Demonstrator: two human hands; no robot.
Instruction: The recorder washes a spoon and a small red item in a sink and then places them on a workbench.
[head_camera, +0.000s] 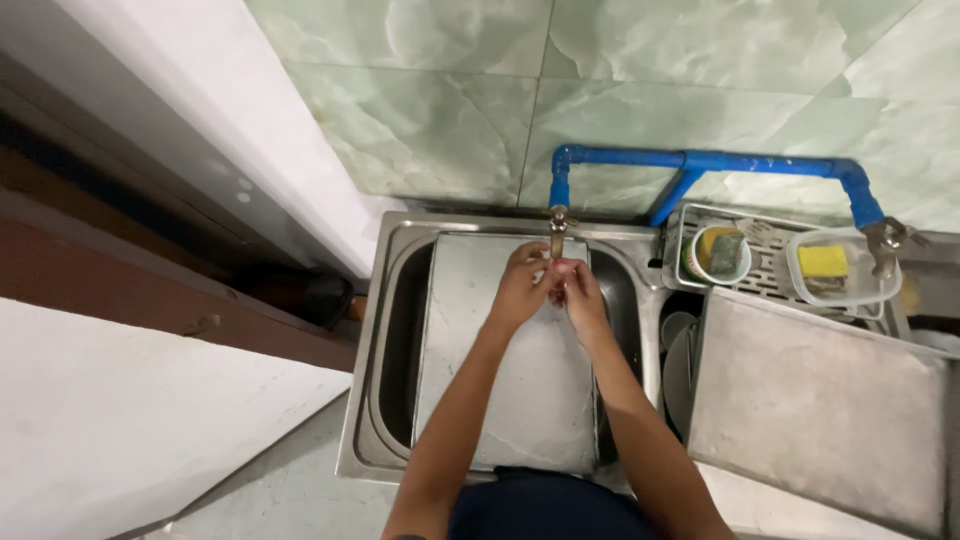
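My left hand (522, 288) and my right hand (582, 296) are pressed together under a brass tap (557, 230) above the left basin of a steel sink (372, 400). A flat metal sheet (520, 400) lies across that basin under my hands. Both hands have their fingers curled against each other. Something small and pinkish shows between the fingertips; I cannot tell what it is.
A blue pipe (700, 162) runs along the green tiled wall to a second tap (884, 243). A wire rack (765, 262) holds a cup with a sponge (718, 252) and a clear tub with a yellow sponge (824, 262). Another metal sheet (815, 410) covers the right basin.
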